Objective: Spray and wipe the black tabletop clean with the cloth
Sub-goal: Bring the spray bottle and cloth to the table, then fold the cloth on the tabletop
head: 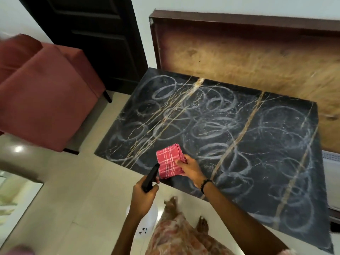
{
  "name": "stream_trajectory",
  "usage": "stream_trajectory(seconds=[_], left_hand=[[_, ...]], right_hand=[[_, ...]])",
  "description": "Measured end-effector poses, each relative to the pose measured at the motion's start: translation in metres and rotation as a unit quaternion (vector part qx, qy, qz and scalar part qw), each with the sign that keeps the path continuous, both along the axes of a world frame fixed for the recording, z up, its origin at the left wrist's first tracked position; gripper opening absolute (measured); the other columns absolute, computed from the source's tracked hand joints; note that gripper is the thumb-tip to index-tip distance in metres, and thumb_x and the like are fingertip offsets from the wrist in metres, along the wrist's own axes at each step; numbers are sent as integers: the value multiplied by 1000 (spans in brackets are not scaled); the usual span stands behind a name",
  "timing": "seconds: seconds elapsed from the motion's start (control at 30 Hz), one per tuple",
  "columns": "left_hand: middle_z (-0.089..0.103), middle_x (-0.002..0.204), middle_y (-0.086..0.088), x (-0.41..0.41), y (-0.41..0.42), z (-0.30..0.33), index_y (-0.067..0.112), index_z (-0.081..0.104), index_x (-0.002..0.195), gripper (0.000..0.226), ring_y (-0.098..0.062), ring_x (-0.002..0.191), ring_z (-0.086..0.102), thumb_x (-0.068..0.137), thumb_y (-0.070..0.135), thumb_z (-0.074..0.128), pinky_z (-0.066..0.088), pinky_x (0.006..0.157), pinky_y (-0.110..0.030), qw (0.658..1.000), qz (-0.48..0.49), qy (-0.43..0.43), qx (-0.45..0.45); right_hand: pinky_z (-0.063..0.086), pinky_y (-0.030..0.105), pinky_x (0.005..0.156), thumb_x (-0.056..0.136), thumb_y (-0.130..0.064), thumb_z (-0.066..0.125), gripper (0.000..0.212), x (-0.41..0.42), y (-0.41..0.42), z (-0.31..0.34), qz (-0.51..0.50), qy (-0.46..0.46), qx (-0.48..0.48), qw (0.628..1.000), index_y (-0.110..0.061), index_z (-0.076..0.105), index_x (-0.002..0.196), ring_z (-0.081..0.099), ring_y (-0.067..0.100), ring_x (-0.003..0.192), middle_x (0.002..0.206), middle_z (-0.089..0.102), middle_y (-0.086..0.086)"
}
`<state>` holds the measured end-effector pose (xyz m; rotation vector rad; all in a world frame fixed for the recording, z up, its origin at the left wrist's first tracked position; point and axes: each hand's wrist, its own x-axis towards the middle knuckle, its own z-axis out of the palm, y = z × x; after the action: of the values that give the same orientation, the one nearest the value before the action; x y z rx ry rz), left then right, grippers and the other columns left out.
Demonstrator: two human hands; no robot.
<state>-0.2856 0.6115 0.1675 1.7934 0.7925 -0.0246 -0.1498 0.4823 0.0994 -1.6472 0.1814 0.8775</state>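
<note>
A black marble bench [239, 137], veined with gold and covered from end to end in white looping swirls, stretches away and to the right of a person standing at its near-left corner; its long axis runs from that corner toward the lower right, and every mark on it lies ahead and to the right of both hands. A wooden panel [248, 57] leans on the wall behind, and a red armchair [42, 92] stands well apart on the left over the tiled floor [88, 190].

The right hand [191, 169] hangs just above the bench's near edge, fingers pinched closed around a folded red checked cloth [170, 162], making it the nearer hand to the surface. The left hand [144, 195] is off the bench, over the floor, wrapped tightly around the black trigger head of a spray bottle [150, 178], whose pale body shows below the wrist. The nozzle points up and forward, toward the cloth and the corner.

Judging from the untouched swirls, wiping has hardly begun, and the nearest marks sit just beyond the cloth.
</note>
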Motion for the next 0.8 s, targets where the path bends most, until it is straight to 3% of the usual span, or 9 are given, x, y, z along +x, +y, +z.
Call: stream_trajectory(seconds=[0.07, 0.17, 0.27, 0.37, 0.53, 0.6, 0.7, 0.8], left_hand=[[49, 53, -5, 4, 13, -13, 2, 66, 85, 10, -7, 37, 35, 82, -6, 61, 32, 42, -17, 999, -44, 21, -10], [53, 51, 7, 18, 29, -29, 10, 66, 82, 7, -8, 43, 41, 83, 4, 66, 35, 47, -16, 993, -109, 51, -12], [69, 75, 1, 30, 43, -45, 16, 67, 96, 15, -18, 68, 62, 83, 10, 68, 45, 67, -25, 981, -179, 78, 3], [72, 96, -10, 42, 55, -50, 8, 67, 107, 25, -28, 88, 66, 82, 7, 66, 47, 77, -29, 975, -197, 107, 14], [71, 97, -11, 53, 65, -55, 8, 66, 107, 23, -30, 90, 65, 84, 9, 65, 50, 83, -35, 957, -258, 134, 10], [71, 96, -11, 56, 67, -55, 11, 66, 104, 20, -30, 89, 65, 84, 14, 66, 51, 81, -34, 952, -277, 134, -3], [67, 88, -7, 59, 67, -54, 11, 67, 101, 18, -30, 85, 64, 82, 12, 66, 48, 74, -31, 947, -289, 143, 11], [66, 85, -6, 63, 69, -54, 12, 67, 98, 16, -27, 76, 62, 82, 13, 64, 45, 69, -30, 949, -278, 148, 34]], right_hand=[[54, 50, 85, 93, -20, 60, 13, -2, 9, -14, 9, -61, -100, 993, -16, 63, 104, 67, 29, 92, 102, 70, 12], [53, 41, 84, 95, -34, 56, 26, -4, 13, -17, -1, -87, -152, 985, -14, 64, 109, 65, 24, 88, 100, 69, 8], [50, 42, 87, 97, -47, 45, 37, -6, 4, -29, -33, -115, -179, 977, -18, 67, 100, 63, 24, 89, 103, 65, 9], [47, 42, 91, 99, -46, 41, 40, -10, -3, -35, -45, -102, -186, 976, -16, 67, 99, 61, 26, 96, 107, 63, 11], [46, 45, 95, 100, -29, 47, 30, -12, 3, -27, -4, -151, -226, 962, -9, 65, 114, 59, 28, 101, 113, 61, 16], [42, 46, 102, 99, -19, 49, 32, -16, 8, -24, 24, -227, -283, 932, -5, 57, 127, 52, 34, 112, 124, 56, 19], [40, 47, 102, 99, -28, 35, 45, -22, 14, -16, 127, -352, -371, 850, -9, 45, 139, 45, 31, 126, 140, 48, 13], [40, 49, 104, 95, -35, 22, 57, -26, 14, -15, 188, -351, -390, 830, -9, 42, 141, 43, 32, 132, 145, 45, 11]])
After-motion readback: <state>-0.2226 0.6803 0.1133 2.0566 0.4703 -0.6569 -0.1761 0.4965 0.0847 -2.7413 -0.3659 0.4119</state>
